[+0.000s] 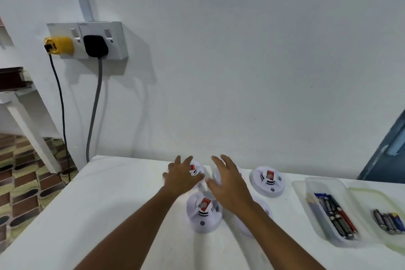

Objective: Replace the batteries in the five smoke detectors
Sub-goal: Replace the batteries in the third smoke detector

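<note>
Double wall socket (pixel 87 39) up-left of worktop (pixel 98 204): yellow plug (pixel 59 45) in its left outlet, black plug (pixel 95 46) right, both cables hanging below toward patterned floor (pixel 22 193).

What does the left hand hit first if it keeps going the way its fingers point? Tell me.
Probably the white round smoke detector with the red label at the back of the table, just beyond the left hand. The height of the hand above it is unclear, so it might pass over towards the white wall.

I see a white table (pixel 114 199) carrying white smoke detectors (pixel 267 181) — plus two clear trays (pixel 311 184) of batteries (pixel 335 215) on its right.
</note>
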`<act>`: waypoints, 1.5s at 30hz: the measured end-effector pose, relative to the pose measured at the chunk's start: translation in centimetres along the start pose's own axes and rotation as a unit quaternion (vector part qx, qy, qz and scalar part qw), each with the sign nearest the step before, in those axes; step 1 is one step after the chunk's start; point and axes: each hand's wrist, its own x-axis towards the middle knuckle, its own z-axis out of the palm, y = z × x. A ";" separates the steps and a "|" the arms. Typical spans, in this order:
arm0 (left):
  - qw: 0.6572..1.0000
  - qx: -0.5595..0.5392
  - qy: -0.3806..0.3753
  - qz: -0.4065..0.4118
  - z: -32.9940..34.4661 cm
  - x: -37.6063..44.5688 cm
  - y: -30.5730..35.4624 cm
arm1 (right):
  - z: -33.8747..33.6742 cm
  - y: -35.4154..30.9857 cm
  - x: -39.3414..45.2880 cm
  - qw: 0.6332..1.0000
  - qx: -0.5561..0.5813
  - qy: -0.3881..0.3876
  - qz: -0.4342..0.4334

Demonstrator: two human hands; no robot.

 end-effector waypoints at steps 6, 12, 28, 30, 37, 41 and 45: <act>0.997 -0.063 0.049 0.021 0.2 1.5 0.2 | 0.2 -0.1 0.8 0.998 0.059 0.017 -0.014; 0.742 -0.656 -0.112 -0.084 -3.9 1.3 1.5 | -1.1 -0.7 2.6 0.964 0.236 0.102 0.062; 0.645 -0.735 -0.211 -0.011 -6.0 -5.3 4.4 | -4.9 -4.5 1.1 0.998 0.055 -0.002 -0.040; 0.652 -0.729 -0.208 -0.013 -6.1 -5.9 4.9 | -5.2 -4.7 0.7 0.998 0.043 -0.003 -0.045; 0.692 -0.692 -0.203 -0.038 -6.2 -7.3 5.9 | -5.8 -5.3 -1.2 0.990 -0.066 0.025 -0.119; 0.720 -0.658 -0.215 -0.049 -6.4 -7.8 6.0 | -6.1 -5.2 -1.9 0.993 -0.043 0.011 -0.106; 0.717 -0.662 -0.212 -0.047 -6.3 -8.4 6.2 | -5.8 -4.9 -3.0 0.991 -0.021 0.063 -0.119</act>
